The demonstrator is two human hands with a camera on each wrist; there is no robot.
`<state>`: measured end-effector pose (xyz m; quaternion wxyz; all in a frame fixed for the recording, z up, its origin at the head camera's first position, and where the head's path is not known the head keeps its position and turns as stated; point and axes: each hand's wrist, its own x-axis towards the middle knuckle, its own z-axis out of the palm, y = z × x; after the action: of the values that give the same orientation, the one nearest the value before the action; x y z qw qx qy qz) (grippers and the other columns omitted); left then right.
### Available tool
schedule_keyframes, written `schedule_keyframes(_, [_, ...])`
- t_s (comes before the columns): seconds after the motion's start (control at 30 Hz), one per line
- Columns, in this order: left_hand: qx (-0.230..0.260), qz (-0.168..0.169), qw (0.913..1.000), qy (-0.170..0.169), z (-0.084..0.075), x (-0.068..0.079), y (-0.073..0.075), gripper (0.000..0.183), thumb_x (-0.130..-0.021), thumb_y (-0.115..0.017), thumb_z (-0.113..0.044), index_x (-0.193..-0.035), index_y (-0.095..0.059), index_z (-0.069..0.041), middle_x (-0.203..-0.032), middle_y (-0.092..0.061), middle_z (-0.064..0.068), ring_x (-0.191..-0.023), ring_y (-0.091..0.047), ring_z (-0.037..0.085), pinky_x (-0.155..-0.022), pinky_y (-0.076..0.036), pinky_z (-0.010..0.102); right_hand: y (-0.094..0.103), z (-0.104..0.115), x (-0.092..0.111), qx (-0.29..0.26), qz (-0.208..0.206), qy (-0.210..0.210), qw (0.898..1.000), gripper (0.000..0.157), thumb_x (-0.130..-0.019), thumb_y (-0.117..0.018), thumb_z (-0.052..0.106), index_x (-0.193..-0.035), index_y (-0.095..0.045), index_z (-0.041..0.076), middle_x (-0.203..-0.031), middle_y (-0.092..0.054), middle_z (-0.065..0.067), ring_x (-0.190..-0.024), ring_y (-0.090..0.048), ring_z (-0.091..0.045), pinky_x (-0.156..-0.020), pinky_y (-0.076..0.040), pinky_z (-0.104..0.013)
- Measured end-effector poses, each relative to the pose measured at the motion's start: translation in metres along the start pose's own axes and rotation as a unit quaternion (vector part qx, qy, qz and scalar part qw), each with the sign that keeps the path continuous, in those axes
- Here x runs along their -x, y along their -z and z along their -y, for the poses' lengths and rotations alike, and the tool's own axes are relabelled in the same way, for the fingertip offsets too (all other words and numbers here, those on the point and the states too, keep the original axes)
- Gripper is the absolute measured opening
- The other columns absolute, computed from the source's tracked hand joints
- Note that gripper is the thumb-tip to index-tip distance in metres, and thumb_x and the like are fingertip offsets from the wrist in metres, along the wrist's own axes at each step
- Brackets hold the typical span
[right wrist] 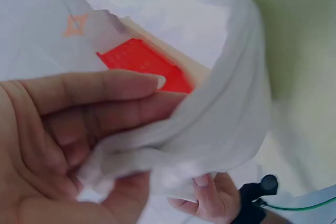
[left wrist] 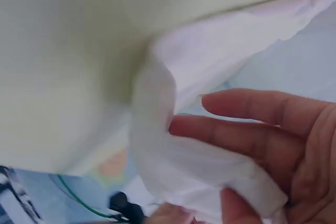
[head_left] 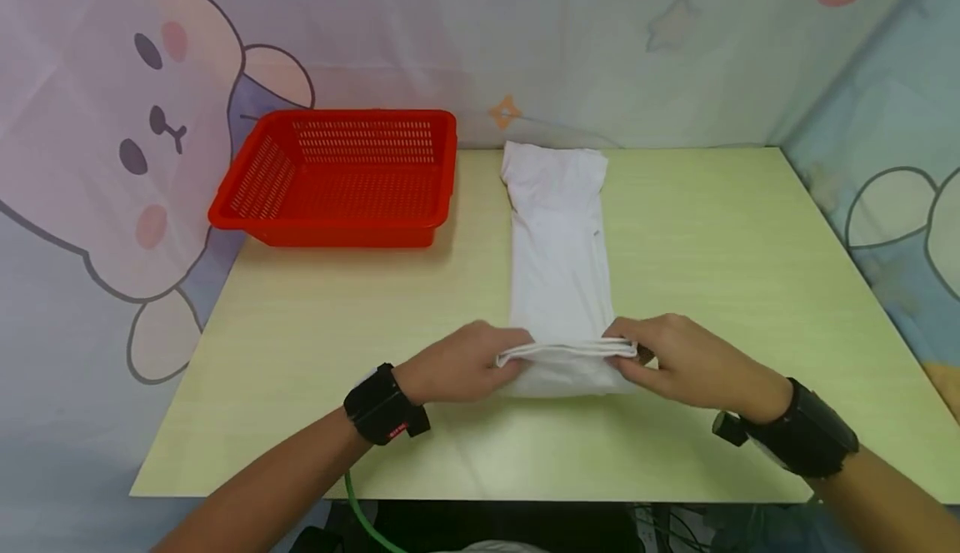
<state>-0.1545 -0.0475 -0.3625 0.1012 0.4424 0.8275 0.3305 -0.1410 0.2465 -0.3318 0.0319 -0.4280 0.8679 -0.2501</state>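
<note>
A white cloth garment [head_left: 562, 261], folded into a long narrow strip, lies on the table and runs from its back edge toward the front. My left hand [head_left: 468, 361] pinches the left corner of its near end between thumb and fingers. At the opposite corner my right hand [head_left: 667, 357] does the same. Between them the near end is lifted and bent back over the strip, its layered edge facing up. In the left wrist view the cloth [left wrist: 178, 166] curves up from the table to the thumb. The right wrist view shows the cloth [right wrist: 220, 114] bowed between both hands.
A red plastic basket [head_left: 352, 236] with slotted sides stands at the back left of the pale table [head_left: 750, 286]. Printed curtains [head_left: 420, 28] hang behind and beside it. Below the front edge a green cable [head_left: 360, 511] hangs down.
</note>
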Motion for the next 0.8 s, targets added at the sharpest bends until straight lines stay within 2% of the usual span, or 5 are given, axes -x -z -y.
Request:
schedule_keyframes(0.17, [0.053,-0.054,0.995,0.066,0.009,-0.025,0.02,0.006,-0.091,-0.054,-0.028,-0.09,-0.053,-0.022,-0.06,-0.04,-0.004,-0.05,-0.042,0.007,-0.047,-0.036,0.022,0.012,-0.022,-0.015,-0.015,-0.052,-0.053,0.997,0.014,-0.089,-0.057,0.022,-0.103,-0.055,0.022,-0.06,-0.045,0.012,-0.047,-0.039,-0.005,-0.043,-0.034,-0.019])
schedule_keyframes(0.37, [0.146,-0.06,0.9771,0.143,0.018,-0.047,0.032,0.01,-0.092,-0.052,-0.028,-0.097,-0.054,-0.02,-0.079,-0.057,0.002,-0.064,-0.06,0.015,-0.052,-0.051,0.03,0.022,-0.038,-0.036,-0.017,-0.068,-0.098,0.993,0.017,-0.089,-0.058,0.023,-0.103,-0.052,0.017,-0.069,-0.056,0.008,-0.052,-0.048,-0.005,-0.046,-0.041,-0.022])
schedule_keyframes(0.57, [0.224,-0.082,0.9512,0.196,0.035,-0.067,0.04,0.019,-0.092,-0.052,-0.027,-0.108,-0.053,-0.017,-0.087,-0.06,0.006,-0.07,-0.062,0.02,-0.053,-0.052,0.037,0.029,-0.057,-0.056,-0.076,-0.056,-0.182,0.979,0.025,-0.09,-0.056,0.026,-0.107,-0.049,0.01,-0.082,-0.059,-0.002,-0.061,-0.058,-0.015,-0.053,-0.048,-0.028])
schedule_keyframes(0.7, [0.28,-0.094,0.9272,0.23,0.052,-0.083,0.046,0.03,-0.09,-0.055,-0.026,-0.118,-0.05,-0.016,-0.097,-0.06,0.008,-0.078,-0.062,0.023,-0.056,-0.052,0.039,0.03,-0.074,-0.073,-0.085,-0.042,-0.226,0.969,0.029,-0.091,-0.053,0.027,-0.112,-0.047,0.008,-0.085,-0.057,-0.005,-0.064,-0.059,-0.02,-0.056,-0.048,-0.031])
schedule_keyframes(0.8, [0.311,-0.093,0.9142,0.242,0.063,-0.094,0.051,0.039,-0.088,-0.058,-0.02,-0.124,-0.044,-0.015,-0.106,-0.056,0.008,-0.086,-0.06,0.025,-0.06,-0.052,0.04,0.031,-0.087,-0.083,-0.089,-0.03,-0.248,0.964,0.028,-0.092,-0.051,0.027,-0.112,-0.047,0.007,-0.085,-0.056,-0.008,-0.065,-0.059,-0.022,-0.057,-0.049,-0.033])
